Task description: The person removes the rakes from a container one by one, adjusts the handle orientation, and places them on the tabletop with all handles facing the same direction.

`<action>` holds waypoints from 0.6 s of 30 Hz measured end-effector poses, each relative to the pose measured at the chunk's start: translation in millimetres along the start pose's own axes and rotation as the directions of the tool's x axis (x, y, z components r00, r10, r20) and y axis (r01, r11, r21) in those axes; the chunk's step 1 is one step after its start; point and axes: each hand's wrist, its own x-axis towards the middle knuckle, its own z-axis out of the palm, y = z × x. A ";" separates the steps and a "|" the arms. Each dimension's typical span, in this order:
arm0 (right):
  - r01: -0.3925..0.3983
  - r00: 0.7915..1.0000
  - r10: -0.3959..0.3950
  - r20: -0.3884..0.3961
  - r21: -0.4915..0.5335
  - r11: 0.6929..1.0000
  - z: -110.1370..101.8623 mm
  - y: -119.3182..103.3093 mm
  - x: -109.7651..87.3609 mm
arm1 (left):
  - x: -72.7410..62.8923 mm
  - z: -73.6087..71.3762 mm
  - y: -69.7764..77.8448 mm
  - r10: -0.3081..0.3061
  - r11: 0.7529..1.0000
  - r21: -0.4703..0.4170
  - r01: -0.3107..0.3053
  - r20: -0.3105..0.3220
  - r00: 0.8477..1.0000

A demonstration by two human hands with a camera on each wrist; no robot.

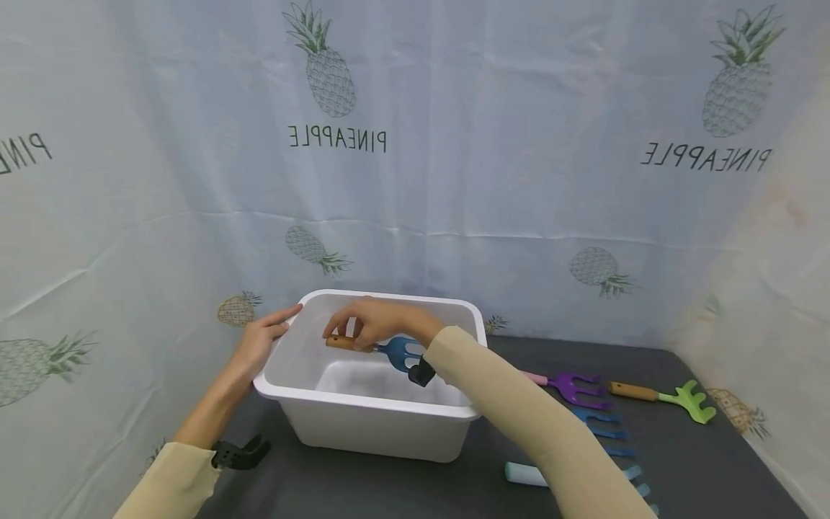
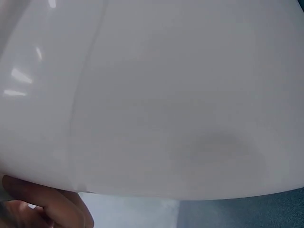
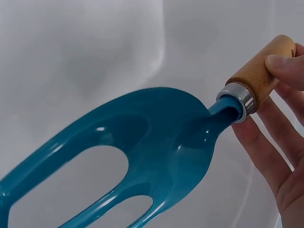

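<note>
A white plastic tub stands on the dark table. My left hand holds its left rim, one finger reaching along the edge; in the left wrist view the curled fingers lie beside the tub's wall. Inside the tub, my right hand pinches the wooden handle of a blue garden hand fork between thumb and fingers. Its tines point right in the head view. The right wrist view shows the metal collar between handle and blue head, with the tub's white inside behind.
Right of the tub lie a purple hand fork with a pink handle and a green hand rake with a wooden handle. Blue tines and a pale-blue handle are partly hidden by my right sleeve. A pineapple-print curtain hangs behind.
</note>
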 end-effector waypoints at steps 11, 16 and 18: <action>0.054 0.994 -0.058 -0.090 -0.039 0.998 -4.6 -3.7 -1.2 | -2.8 -3.6 -3.9 -0.014 0.999 -0.050 0.014 0.004 1.000; 0.041 0.992 -0.044 -0.120 -0.021 0.999 -7.5 -4.8 -5.7 | -0.1 -1.3 -2.3 -0.033 0.998 -0.052 0.033 0.008 0.999; 0.055 0.990 -0.058 -0.130 -0.026 0.998 -8.1 -5.5 -7.3 | 1.1 -0.7 -2.0 -0.035 0.998 -0.042 0.035 0.007 0.999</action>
